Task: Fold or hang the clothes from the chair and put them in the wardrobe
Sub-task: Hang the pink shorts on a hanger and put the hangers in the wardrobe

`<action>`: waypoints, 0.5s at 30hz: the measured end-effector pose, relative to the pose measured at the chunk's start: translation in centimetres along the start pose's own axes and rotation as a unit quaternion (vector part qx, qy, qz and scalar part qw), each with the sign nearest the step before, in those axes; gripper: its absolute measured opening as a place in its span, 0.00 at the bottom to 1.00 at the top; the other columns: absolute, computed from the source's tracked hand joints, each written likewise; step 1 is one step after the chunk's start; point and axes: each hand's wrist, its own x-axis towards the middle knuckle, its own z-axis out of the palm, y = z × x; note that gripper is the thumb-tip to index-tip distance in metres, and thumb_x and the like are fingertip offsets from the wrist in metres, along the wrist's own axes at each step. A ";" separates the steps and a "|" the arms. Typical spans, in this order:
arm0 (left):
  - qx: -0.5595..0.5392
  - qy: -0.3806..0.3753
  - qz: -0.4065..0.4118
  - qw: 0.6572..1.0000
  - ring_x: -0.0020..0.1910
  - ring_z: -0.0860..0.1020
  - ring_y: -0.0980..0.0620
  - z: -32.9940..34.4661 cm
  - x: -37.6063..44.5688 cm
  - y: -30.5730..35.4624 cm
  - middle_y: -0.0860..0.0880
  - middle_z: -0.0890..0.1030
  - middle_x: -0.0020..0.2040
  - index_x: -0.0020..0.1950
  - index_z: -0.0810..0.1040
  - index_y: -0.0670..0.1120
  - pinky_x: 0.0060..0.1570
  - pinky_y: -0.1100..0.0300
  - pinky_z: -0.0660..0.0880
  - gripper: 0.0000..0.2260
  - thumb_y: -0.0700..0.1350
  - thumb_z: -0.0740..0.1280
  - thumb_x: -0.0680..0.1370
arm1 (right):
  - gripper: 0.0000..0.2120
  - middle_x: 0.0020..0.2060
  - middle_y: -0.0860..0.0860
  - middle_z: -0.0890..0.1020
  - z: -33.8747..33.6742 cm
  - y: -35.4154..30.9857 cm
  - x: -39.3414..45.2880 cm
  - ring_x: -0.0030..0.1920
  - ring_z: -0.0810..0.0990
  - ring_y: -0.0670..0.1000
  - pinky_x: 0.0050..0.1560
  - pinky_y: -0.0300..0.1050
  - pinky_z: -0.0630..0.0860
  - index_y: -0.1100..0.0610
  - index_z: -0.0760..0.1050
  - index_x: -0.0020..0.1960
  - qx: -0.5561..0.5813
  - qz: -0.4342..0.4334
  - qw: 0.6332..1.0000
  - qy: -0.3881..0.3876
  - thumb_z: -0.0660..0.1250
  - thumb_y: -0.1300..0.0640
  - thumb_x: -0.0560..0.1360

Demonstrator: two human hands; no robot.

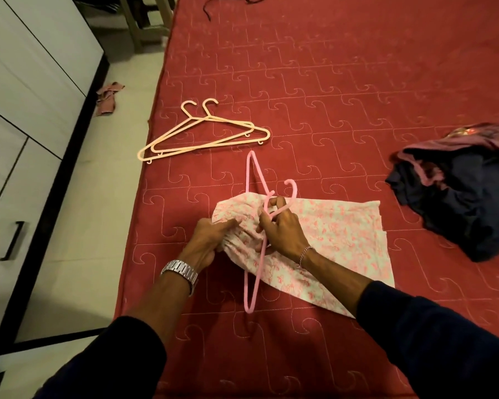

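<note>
You have white garment with pink print [329,234] lying flat, bunched at one end around pink hanger [252,272]. Two cream hangers [202,133] lie overlapped beyond it. Dark clothes pile [455,191] sits heaped well apart.

I see the right hand [281,226] gripping a pink hanger [254,249] over a pink-printed white garment [329,231] near the red mattress's [329,96] front edge; the left hand [211,240] grips the garment's bunched end.
</note>
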 end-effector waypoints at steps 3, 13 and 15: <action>0.011 0.008 0.064 0.998 0.38 0.84 0.49 0.1 -0.2 0.0 0.42 0.85 0.49 0.61 0.76 0.40 0.29 0.60 0.77 0.12 0.44 0.69 0.80 | 0.07 0.40 0.59 0.83 0.9 -0.5 -0.3 0.28 0.84 0.56 0.25 0.51 0.81 0.56 0.63 0.57 0.035 -0.004 0.999 -0.027 0.60 0.55 0.84; 0.192 0.126 0.257 0.939 0.42 0.84 0.48 -3.6 0.3 -0.7 0.49 0.84 0.43 0.51 0.82 0.48 0.42 0.48 0.83 0.06 0.45 0.75 0.75 | 0.08 0.39 0.57 0.84 5.0 -2.7 1.1 0.30 0.84 0.51 0.27 0.44 0.81 0.59 0.66 0.58 0.016 -0.095 0.995 -0.015 0.62 0.57 0.83; 0.192 0.221 0.252 0.922 0.38 0.81 0.48 -4.1 0.5 -0.7 0.50 0.82 0.39 0.43 0.79 0.47 0.42 0.47 0.81 0.05 0.46 0.71 0.78 | 0.08 0.39 0.58 0.83 4.8 -3.3 1.1 0.29 0.84 0.58 0.27 0.52 0.81 0.59 0.65 0.58 0.080 -0.052 0.995 -0.018 0.61 0.57 0.84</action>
